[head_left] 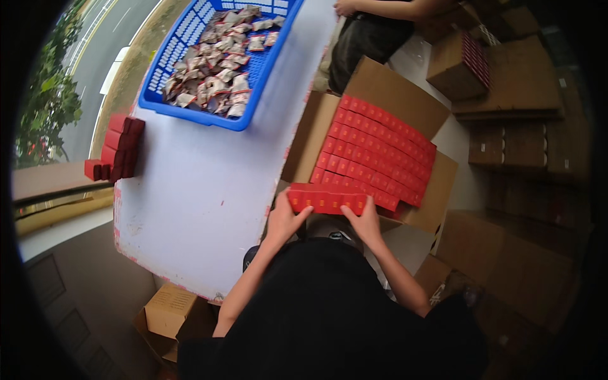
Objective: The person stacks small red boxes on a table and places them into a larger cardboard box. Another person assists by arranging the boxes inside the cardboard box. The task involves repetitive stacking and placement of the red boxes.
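Observation:
A row of several small red boxes (327, 199) is squeezed end to end between my two hands, in front of my body. My left hand (286, 218) grips the row's left end, thumb on the near face. At the right end my right hand (363, 221) presses in the same way. Just beyond the row stands an open cardboard carton (396, 88) with its flaps spread. Packed inside it are many red boxes (373, 149) in neat lines. The row overlaps the carton's near left corner in view; whether it touches the carton I cannot tell.
On the white table (202, 190) to the left sits a blue plastic basket (237, 123) of small packets (215, 63). Red boxes are stacked (120, 147) at the table's left edge. Cardboard cartons (506, 142) line the right side. Another person's hand (345, 7) shows at the top.

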### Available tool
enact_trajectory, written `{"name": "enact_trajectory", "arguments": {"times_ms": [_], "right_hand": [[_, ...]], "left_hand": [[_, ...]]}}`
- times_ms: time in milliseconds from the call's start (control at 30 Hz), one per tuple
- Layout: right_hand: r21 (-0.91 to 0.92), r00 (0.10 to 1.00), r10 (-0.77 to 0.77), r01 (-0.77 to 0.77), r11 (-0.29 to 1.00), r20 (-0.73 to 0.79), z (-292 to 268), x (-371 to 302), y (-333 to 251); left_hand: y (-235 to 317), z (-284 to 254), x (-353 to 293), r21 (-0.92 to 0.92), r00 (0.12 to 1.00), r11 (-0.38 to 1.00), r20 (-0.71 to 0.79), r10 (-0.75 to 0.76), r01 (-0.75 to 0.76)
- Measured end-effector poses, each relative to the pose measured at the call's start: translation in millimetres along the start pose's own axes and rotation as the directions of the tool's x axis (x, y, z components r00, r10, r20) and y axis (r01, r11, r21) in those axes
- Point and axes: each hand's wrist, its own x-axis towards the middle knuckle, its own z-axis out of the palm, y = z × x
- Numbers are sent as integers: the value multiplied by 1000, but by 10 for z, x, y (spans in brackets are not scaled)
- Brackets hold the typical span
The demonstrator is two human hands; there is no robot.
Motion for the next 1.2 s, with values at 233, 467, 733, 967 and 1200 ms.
{"name": "enact_trajectory", "arguments": {"times_ms": [233,467,733,967,1200], "right_hand": [[76,860,370,-368,927,-351,-1606,-656,1164],[-33,807,286,-353,935,-517,-1762,-497,2643],[185,867,406,-366,912,-288,-1755,-16,2941],[224,880,431,-386,895,-202,-1730,164,2895],[110,876,413,-398,911,-250,-1738,160,2933]], "left_hand": [[694,2083,93,-175,709,977,673,212,-125],[572,3458,262,-47,688,973,700,193,-225],[716,3344,315,364,801,858,592,87,-362],[608,3372,301,307,889,887,410,204,-346],[1022,3307,313,356,585,464,517,625,-811]]}}
